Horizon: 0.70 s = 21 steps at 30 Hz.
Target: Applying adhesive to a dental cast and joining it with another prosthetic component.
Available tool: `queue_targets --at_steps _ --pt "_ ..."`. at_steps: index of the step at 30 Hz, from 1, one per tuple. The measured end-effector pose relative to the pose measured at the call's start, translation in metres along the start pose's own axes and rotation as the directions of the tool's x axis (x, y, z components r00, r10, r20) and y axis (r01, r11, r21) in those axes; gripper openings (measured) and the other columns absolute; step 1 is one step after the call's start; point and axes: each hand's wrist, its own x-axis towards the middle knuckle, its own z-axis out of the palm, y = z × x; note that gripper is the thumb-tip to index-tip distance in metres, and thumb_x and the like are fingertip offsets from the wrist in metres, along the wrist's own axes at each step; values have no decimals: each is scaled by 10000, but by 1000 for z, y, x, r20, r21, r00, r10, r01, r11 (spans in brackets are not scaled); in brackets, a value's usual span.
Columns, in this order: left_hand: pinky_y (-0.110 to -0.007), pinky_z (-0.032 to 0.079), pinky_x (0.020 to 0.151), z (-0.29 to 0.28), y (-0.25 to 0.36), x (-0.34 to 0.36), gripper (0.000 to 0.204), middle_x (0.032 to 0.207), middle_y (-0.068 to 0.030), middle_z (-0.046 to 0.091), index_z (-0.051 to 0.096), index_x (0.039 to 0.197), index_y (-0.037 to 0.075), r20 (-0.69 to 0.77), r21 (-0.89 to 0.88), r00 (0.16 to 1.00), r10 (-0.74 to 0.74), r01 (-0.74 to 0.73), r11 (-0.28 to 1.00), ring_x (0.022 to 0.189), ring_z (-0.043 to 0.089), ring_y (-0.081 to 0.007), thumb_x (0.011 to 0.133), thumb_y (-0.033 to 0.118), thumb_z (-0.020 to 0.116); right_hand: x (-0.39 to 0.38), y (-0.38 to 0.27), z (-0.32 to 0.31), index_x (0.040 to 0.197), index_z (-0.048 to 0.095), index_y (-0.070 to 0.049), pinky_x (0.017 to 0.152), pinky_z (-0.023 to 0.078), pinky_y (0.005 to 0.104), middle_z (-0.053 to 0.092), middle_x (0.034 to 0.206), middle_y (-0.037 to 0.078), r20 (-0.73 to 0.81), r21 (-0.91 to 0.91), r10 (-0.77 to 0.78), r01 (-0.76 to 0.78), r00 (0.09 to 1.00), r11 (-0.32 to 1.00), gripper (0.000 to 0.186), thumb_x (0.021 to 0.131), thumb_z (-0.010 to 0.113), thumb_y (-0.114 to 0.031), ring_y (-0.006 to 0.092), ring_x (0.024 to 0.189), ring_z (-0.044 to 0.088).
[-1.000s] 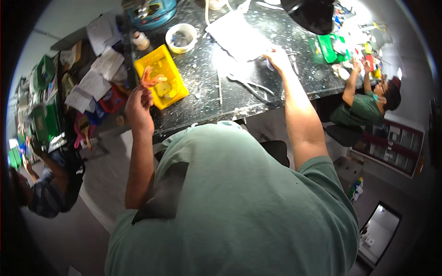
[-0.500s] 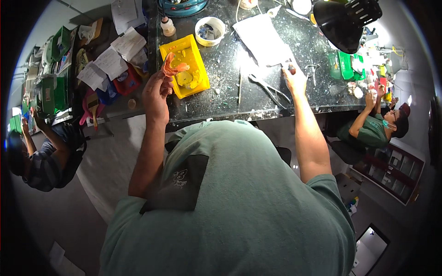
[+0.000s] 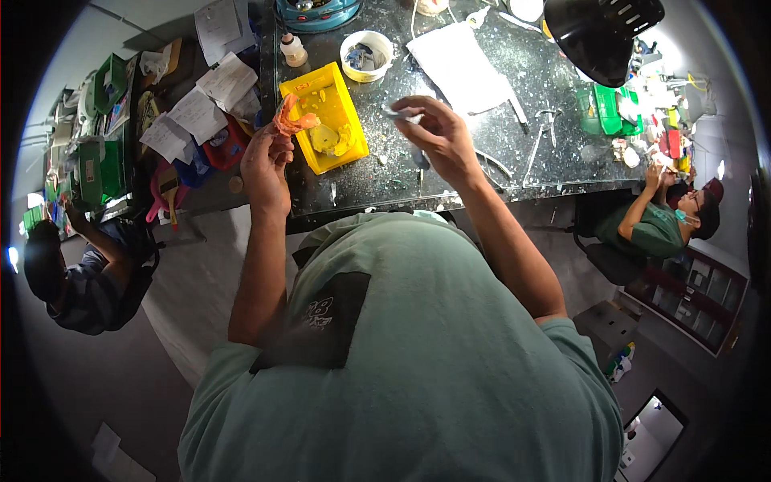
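Note:
My left hand (image 3: pixel 267 165) is closed round a crumpled, glossy orange piece (image 3: pixel 291 118) of a kind I cannot make out. It is held up over the left edge of a yellow tray (image 3: pixel 359 143), in which several yellow chunks and a round yellow piece (image 3: pixel 324 139) lie. To the right of the tray, my right hand (image 3: pixel 444 140) is raised above the black worktop with fingers bent round a grey, shiny tool (image 3: pixel 399 115). Motion blurs this tool, and the fingers partly cover it. Behind my right forearm a curved metal handle (image 3: pixel 494 163) shows on the worktop.
A white tub (image 3: pixel 366 74), a small bottle (image 3: pixel 293 50) and a white cloth (image 3: pixel 466 68) lie behind. A black lamp head (image 3: pixel 602 40) overhangs the right; slim metal tools (image 3: pixel 540 145) lie below it. Papers (image 3: pixel 195 112) are at left. People sit on both sides.
My right hand has come from beside the white cloth leftward toward the tray, now with a grey tool in it. The left hand still holds the orange piece, turned slightly.

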Motion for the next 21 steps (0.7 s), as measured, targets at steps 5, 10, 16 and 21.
queue_targets --at_steps 5,10,16,21 --pt "-196 390 587 1 12 -18 184 779 21 590 649 984 32 203 168 978 50 -85 982 653 516 -38 954 182 546 9 55 -15 1118 601 -76 684 452 231 623 963 47 -133 -135 35 -53 991 989 317 839 725 -162 89 799 564" --pt "-201 436 601 42 -5 -62 220 766 1 617 650 997 7 556 566 793 -250 -141 812 665 538 -46 978 187 524 -23 133 -38 1051 575 -53 686 448 282 621 829 61 -449 -96 128 -190 884 977 293 838 720 -194 128 771 563" --pt "-257 473 625 42 -113 -35 225 760 -41 640 643 975 -6 527 747 692 -493 -100 657 669 582 -104 953 196 547 -41 123 -36 1062 573 -81 653 479 326 613 920 114 -363 -618 -246 -35 899 785 266 815 661 -126 201 728 589" --pt "-437 493 688 43 -102 -38 255 872 -209 665 644 995 42 600 786 768 -226 -513 344 783 635 -404 902 270 576 -45 120 -33 1075 559 -97 715 489 386 586 1018 110 -324 -652 -231 -39 918 757 295 795 652 -99 311 821 603"
